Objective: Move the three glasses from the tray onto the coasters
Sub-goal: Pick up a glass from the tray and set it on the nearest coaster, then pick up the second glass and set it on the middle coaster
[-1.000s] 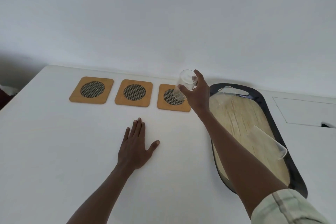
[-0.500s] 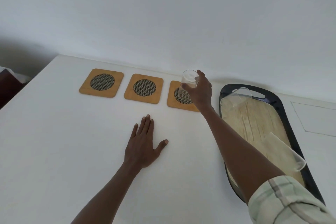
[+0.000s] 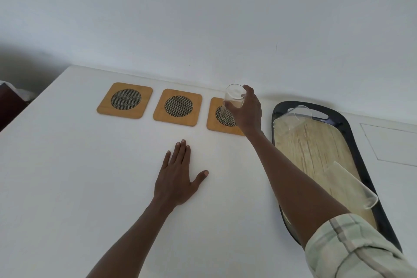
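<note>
From the head view, I see my right hand [image 3: 247, 111] closed around a glass [image 3: 232, 102], with the thumb on its near-left side and the fingers [image 3: 248, 90] wrapped behind. The glass is upright over the right coaster [image 3: 213, 121], near the back edge of the counter [image 3: 67, 187]. I cannot tell if its base already touches the coaster or is just above it.

The middle coaster [image 3: 178, 107] and the left coaster [image 3: 125, 100] lie in one row along the same back edge, and both are bare. My left hand [image 3: 177, 178] lies flat on the counter with the fingers spread, nearer to the front than the coasters, and it holds nothing.

The tray [image 3: 352, 142] is at the right side of the counter. One glass [image 3: 291, 119] is at its far end and leans, and another glass [image 3: 352, 184] lies on its side at the near part, with the mouth toward the right rim.

I judge that these glasses are light, stiff and thin, so they are fragile and also smooth in the fingers. I would take each one around the middle of the wall, thumb against fingers, not by the rim. The one on its side may roll when I touch it, so it needs a careful grip. One glass is nearly placed, and two remain.
</note>
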Tool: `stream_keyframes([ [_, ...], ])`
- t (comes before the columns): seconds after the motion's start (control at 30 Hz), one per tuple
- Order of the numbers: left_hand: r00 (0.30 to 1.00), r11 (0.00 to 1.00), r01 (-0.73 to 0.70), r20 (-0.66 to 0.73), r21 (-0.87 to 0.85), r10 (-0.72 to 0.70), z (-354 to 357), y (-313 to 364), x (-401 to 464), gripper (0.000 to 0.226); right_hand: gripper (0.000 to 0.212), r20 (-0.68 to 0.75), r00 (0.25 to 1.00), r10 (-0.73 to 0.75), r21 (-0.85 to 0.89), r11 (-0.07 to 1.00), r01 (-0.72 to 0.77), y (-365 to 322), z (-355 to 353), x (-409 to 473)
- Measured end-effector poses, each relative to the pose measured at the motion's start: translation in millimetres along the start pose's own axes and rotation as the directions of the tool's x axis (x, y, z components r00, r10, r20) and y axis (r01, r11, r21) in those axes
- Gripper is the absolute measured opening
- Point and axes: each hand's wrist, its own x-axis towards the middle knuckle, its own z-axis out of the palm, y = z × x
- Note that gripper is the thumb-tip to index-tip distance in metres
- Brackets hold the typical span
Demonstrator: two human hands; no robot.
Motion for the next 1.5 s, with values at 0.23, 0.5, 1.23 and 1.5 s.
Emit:
stream_keyframes([
  [0.23,1.000,1.000,0.002,0.002,-0.004,-0.002,-1,0,-1,0.098,0.086,0.024,1.000,-0.007,-0.006,1.000,0.007,-2,-1,-2],
  [0.5,1.000,1.000,-0.001,-0.001,-0.014,0.001,-2,1,-1,0.097,0.082,-0.087,0.993,0.074,0.129,0.990,-0.063,-8,-18,-12],
  [1.23,0.997,0.999,-0.033,0.064,-0.040,0.036,-1,29,-22,0.106,0.035,-0.264,0.960,0.099,-0.086,0.988,-0.126,88,-149,-121],
  [1.5,0.984,0.990,-0.137,0.107,-0.045,0.141,11,68,-44,0.103,0.042,-0.295,0.943,0.152,-0.204,0.954,-0.218,133,-203,-145],
])
